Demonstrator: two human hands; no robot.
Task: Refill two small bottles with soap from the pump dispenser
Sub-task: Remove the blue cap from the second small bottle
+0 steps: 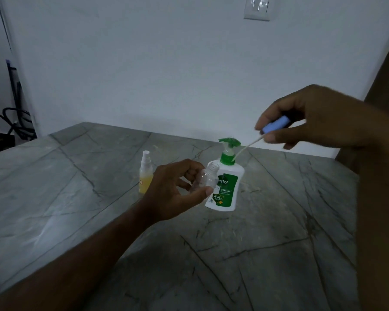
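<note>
- A person stands at a grey, marble-patterned desk [267, 232] against a pale wall, seen from a camera worn on the head, in dim light.
- The left hand [175, 191] holds a small clear bottle [206, 178] in the air, fingers [192, 170] and thumb curled round its body. Its neck is open and uncapped, tilted towards the dispenser. It looks empty.
- The right hand [310, 120] is raised above and to the right, fingers pinching a blue spray cap [275, 126]. A thin pale dip tube [245, 150] hangs from the cap, slanting down towards the dispenser's collar.
- The white soap pump dispenser [226, 187], with a green pump head and green label, stands upright on the desk directly behind the clear bottle.
- A second small bottle [146, 173], holding yellowish liquid and fitted with a white spray top, stands on the desk just left of the left hand.
- Judged stage: the first bottle is open and ready for filling; no soap is in it yet.
- Risks: the narrow neck could miss the pump nozzle, so soap would run down the outside or onto the desk.
- The dangling tube could brush the dispenser or drip.
- Pressing the pump one-handed could tip the dispenser.
</note>
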